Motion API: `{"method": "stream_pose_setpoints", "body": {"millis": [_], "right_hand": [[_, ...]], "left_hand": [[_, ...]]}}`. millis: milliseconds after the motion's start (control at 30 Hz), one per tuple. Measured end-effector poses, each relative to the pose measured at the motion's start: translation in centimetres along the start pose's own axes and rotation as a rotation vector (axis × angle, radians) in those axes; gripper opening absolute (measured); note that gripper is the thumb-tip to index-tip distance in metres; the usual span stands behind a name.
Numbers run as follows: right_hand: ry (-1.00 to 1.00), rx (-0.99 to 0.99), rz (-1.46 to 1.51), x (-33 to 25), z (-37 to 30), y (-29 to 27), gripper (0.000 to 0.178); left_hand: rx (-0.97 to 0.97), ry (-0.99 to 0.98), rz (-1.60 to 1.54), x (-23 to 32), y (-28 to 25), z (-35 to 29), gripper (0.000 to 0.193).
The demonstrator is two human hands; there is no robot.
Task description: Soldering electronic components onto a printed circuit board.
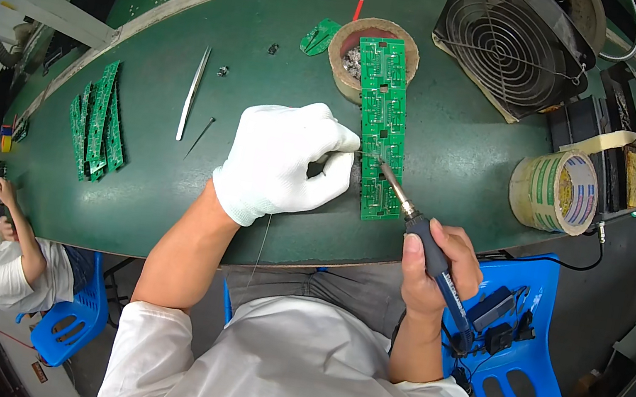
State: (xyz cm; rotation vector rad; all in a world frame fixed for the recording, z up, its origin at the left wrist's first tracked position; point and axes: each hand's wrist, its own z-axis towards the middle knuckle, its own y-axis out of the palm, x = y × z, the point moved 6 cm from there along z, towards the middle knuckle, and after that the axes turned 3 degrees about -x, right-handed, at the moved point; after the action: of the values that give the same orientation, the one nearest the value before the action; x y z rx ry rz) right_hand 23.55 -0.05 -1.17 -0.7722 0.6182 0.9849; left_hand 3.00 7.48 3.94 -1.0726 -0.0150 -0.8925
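In the head view, your gloved left hand [289,162] pinches thin solder wire [366,153] at the green circuit-board strip [384,113]. Your bare right hand [444,272] grasps a soldering iron [429,249], tip at that strip, whose far end overlaps the round bowl [337,67].

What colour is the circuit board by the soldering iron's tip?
The circuit board is green, seen best in the head view.
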Motion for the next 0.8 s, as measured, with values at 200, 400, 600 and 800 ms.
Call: {"method": "stream_pose_setpoints", "body": {"millis": [200,400,600,800], "right_hand": [[0.134,-0.005,0.053,0.6,-0.3,-2.0,0.031],[-0.018,0.69,0.231,1.8,-2.1,-9.8,0.029],[0.135,0.711,-0.227,3.9,-2.2,-12.0,0.036],[0.135,0.683,0.014,3.8,-3.6,-10.1,0.033]], "left_hand": [[0.024,0.007,0.0,0.0,0.0,0.0,0.019],[0.066,-0.015,-0.015,-0.3,-0.5,0.1,0.015],[0.091,-0.02,-0.028,-0.3,-0.4,-0.3,0.018],[0.108,-0.026,-0.087,-0.5,-0.1,-0.3,0.018]]}}
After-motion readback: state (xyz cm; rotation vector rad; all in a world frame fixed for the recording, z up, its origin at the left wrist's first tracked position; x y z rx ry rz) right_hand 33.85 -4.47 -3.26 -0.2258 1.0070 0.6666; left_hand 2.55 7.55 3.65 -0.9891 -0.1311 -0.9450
